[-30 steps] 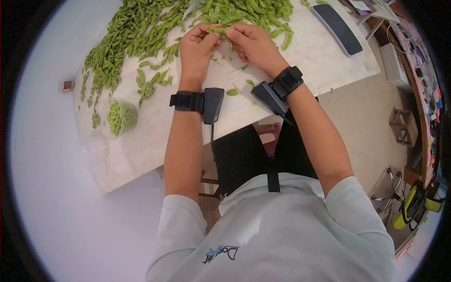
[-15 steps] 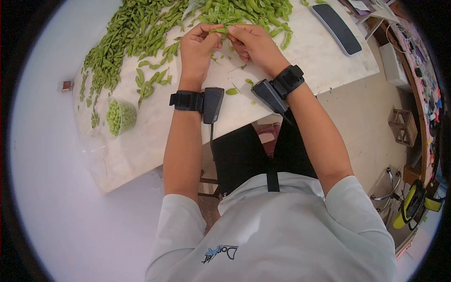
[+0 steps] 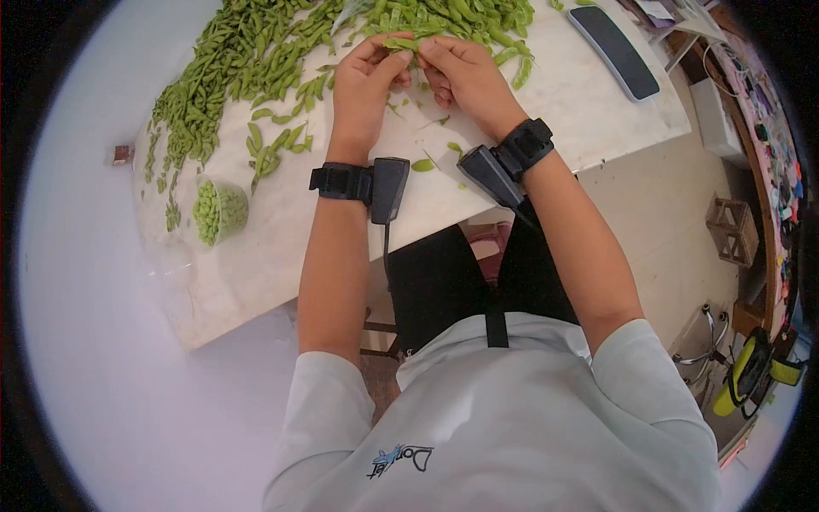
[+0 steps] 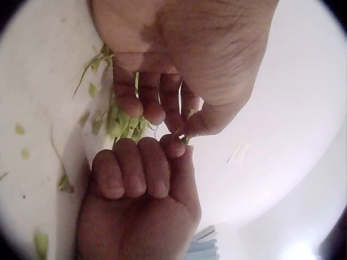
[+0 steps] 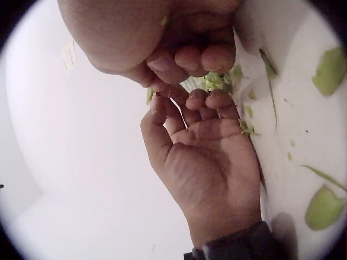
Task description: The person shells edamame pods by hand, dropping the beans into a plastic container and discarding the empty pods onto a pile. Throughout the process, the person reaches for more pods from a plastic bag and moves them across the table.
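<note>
Between both hands, near the heap's front edge, is a green soybean pod (image 3: 401, 44). My left hand (image 3: 363, 92) pinches its left part between thumb and index finger. At the other end, the thumb and forefinger of my right hand (image 3: 471, 84) grip it, with the other fingers curled under. Seen from the left wrist, the fingertips of the two hands meet and hide most of the pod. A tip of the pod (image 5: 149, 96) sticks out beyond the fingers in the right wrist view.
Whole pods (image 3: 256, 72) spread over the table's left and back. Opened pods (image 3: 409, 19) lie behind the hands. A clear plastic cup (image 3: 232, 213) of shelled beans stands at left; a phone (image 3: 614, 53) lies at right. Scraps (image 3: 422, 165) dot the white table (image 3: 281, 247).
Both hands have moved slightly away from the body, the left also a little to the right. The pod stays pinched between them, and more of it shows now.
</note>
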`<state>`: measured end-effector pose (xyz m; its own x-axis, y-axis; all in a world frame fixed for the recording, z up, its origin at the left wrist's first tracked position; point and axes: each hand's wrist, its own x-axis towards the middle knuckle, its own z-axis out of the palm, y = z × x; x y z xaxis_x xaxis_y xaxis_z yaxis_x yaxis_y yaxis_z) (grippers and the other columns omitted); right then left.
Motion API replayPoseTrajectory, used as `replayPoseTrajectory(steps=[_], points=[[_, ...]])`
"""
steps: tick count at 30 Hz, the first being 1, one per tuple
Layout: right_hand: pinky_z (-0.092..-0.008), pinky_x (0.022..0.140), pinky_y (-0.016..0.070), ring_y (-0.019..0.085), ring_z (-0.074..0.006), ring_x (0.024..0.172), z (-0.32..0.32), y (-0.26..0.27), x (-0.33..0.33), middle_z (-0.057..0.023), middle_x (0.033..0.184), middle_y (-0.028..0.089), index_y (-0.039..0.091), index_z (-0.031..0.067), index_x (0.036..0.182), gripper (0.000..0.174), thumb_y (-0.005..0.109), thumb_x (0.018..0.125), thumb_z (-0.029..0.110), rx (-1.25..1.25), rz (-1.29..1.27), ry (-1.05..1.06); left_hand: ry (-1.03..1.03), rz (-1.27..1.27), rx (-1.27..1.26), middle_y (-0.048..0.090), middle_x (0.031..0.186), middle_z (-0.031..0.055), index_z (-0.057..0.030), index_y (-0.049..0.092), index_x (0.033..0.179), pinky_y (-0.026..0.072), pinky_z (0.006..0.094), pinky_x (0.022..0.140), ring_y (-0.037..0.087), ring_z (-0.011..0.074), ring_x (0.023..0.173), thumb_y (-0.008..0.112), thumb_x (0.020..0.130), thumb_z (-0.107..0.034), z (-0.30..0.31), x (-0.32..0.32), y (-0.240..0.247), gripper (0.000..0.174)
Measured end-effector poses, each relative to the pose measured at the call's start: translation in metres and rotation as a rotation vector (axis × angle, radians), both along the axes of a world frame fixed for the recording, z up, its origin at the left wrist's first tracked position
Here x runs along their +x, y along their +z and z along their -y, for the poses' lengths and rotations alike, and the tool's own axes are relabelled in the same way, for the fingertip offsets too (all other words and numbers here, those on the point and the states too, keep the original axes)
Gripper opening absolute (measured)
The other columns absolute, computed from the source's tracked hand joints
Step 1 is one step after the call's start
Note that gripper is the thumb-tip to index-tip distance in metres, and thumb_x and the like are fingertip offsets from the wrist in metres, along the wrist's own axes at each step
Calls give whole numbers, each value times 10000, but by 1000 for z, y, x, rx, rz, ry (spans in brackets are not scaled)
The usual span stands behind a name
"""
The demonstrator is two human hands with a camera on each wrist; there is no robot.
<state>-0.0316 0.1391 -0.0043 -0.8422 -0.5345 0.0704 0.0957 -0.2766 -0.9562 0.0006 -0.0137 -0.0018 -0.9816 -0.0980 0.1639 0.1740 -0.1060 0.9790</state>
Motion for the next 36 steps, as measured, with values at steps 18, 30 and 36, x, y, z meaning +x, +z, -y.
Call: replayPoseTrajectory(steps=[18,30,36], points=[[-230,426,345,414,-49,464,2,0,-1,37,545,452,590,46,779,305,513,948,288,147,-181,-21,29,1,99,628,755,36,18,637,944,459,221,607,563,90,629,577,846,-71,-1,0,-3,145],[-245,445,348,376,-77,460,-6,7,1,23,530,388,505,56,701,341,523,936,301,-18,81,150,-12,-17,78,620,797,69,40,620,978,460,255,677,556,133,702,537,853,-45,1,0,-5,172],[-229,418,417,491,-67,480,0,4,2,7,568,503,601,15,849,256,579,911,263,89,-73,42,45,-17,146,623,767,45,14,622,876,460,224,633,563,108,651,538,833,-50,-4,2,-1,114]])
